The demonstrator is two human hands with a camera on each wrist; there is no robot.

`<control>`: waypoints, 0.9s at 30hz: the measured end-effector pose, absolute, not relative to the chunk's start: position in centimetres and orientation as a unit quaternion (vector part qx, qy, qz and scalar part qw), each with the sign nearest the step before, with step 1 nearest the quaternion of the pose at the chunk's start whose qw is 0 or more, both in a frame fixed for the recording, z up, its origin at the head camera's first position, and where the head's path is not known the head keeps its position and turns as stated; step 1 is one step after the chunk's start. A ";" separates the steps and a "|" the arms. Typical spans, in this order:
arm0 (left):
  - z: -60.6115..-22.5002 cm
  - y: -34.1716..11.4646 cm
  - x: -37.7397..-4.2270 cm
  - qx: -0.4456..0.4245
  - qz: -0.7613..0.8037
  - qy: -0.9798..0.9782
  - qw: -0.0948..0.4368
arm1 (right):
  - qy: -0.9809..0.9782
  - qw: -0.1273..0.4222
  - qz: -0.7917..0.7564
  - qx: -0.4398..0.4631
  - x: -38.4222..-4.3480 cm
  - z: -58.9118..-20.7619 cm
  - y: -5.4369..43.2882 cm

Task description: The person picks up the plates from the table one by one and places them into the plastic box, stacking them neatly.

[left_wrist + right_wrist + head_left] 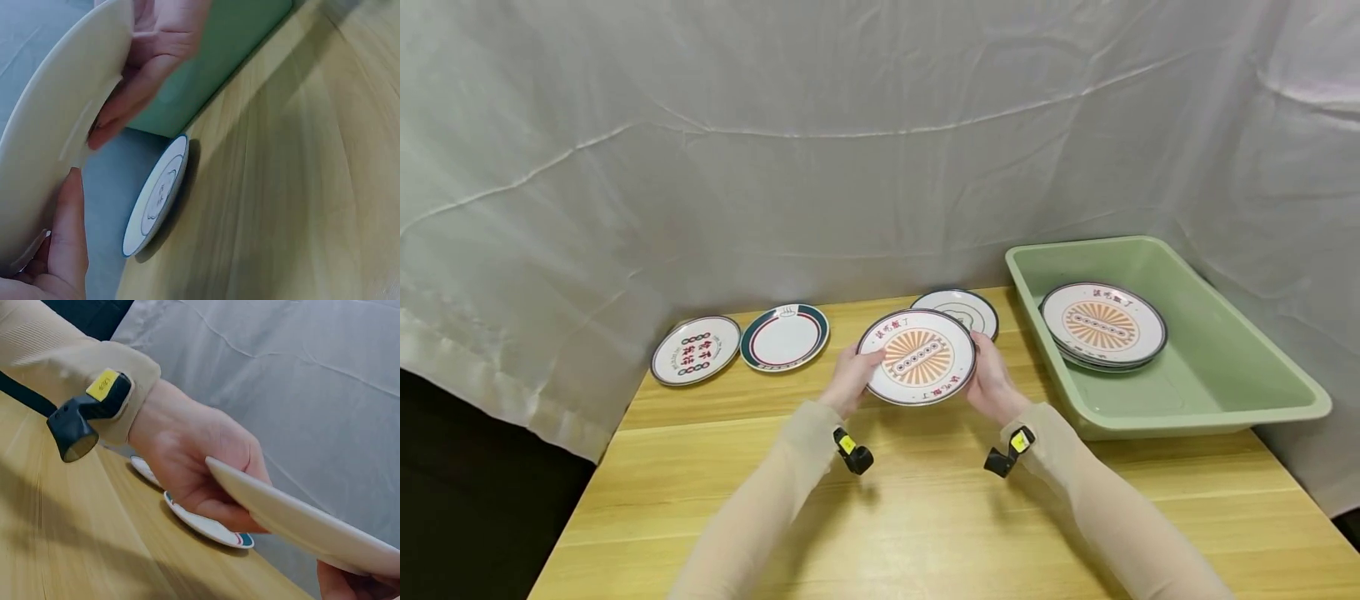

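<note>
Both hands hold up a round white plate (917,387) with an orange sunburst pattern and red lettering, tilted above the table. My left hand (852,377) grips its left edge, thumb over the rim and fingers underneath. On the opposite edge my right hand (992,379) grips it, with fingers (125,103) under the base in the left wrist view. Behind the held plate, a white plate with a dark blue rim (973,308) lies partly covered in the head view. In the right wrist view, the held plate's pale underside (300,519) shows.
A green tub (1217,392) stands at the right, with a small stack of plates (1101,325) inside, a sunburst plate on top. Toward the back left of the wooden table (917,533) lie a green-rimmed plate (785,337) and a red-lettered plate (695,350). A grey curtain (850,208) hangs behind.
</note>
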State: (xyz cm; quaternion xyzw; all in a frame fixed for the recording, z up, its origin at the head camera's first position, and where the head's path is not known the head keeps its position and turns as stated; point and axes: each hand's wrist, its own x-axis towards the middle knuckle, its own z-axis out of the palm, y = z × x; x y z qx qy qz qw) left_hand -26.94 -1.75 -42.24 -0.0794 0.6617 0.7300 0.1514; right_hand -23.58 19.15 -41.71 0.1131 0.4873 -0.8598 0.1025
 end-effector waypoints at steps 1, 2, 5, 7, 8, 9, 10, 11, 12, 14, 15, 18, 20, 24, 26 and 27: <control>-42.4 -1.7 -26.9 -0.079 0.730 0.662 0.150 | 0.488 0.100 -0.859 0.115 -23.5 -41.6 19.0; -42.4 -1.6 -26.9 -0.076 0.731 0.661 0.150 | 0.487 0.096 -0.860 0.116 -23.5 -41.6 18.9; -42.7 -1.4 -26.8 -0.073 0.730 0.663 0.148 | 0.475 0.090 -0.866 0.126 -23.5 -41.4 18.7; -42.8 -1.2 -26.7 -0.069 0.727 0.668 0.146 | 0.462 0.085 -0.873 0.134 -23.6 -41.3 18.6; -42.8 -1.0 -26.7 -0.070 0.724 0.671 0.145 | 0.456 0.084 -0.875 0.139 -23.6 -41.3 18.5; -42.8 -0.9 -26.6 -0.072 0.722 0.672 0.145 | 0.451 0.082 -0.876 0.149 -23.6 -41.3 18.5; -42.8 -0.7 -26.6 -0.073 0.721 0.673 0.145 | 0.451 0.083 -0.875 0.153 -23.6 -41.3 18.4; -42.8 -0.6 -26.6 -0.074 0.721 0.674 0.145 | 0.451 0.083 -0.874 0.159 -23.6 -41.2 18.4; -42.8 -0.5 -26.5 -0.073 0.719 0.676 0.144 | 0.452 0.084 -0.873 0.162 -23.6 -41.2 18.4; -42.8 -0.3 -26.4 -0.075 0.717 0.678 0.144 | 0.448 0.085 -0.874 0.167 -23.5 -41.2 18.3; -42.8 -0.2 -26.4 -0.075 0.716 0.679 0.144 | 0.446 0.087 -0.875 0.166 -23.4 -41.2 18.3; -42.9 0.0 -26.4 -0.075 0.712 0.684 0.141 | 0.439 0.094 -0.879 0.158 -23.3 -41.3 18.4; -43.1 0.1 -26.4 -0.076 0.711 0.684 0.141 | 0.437 0.095 -0.881 0.154 -23.2 -41.4 18.3; -43.3 0.1 -26.4 -0.077 0.709 0.687 0.140 | 0.435 0.089 -0.881 0.163 -23.2 -41.5 18.2; -43.4 0.1 -26.5 -0.077 0.707 0.689 0.141 | 0.430 0.085 -0.882 0.174 -23.2 -41.5 18.1; -43.4 0.0 -26.5 -0.078 0.706 0.689 0.142 | 0.427 0.085 -0.883 0.177 -23.2 -41.6 18.1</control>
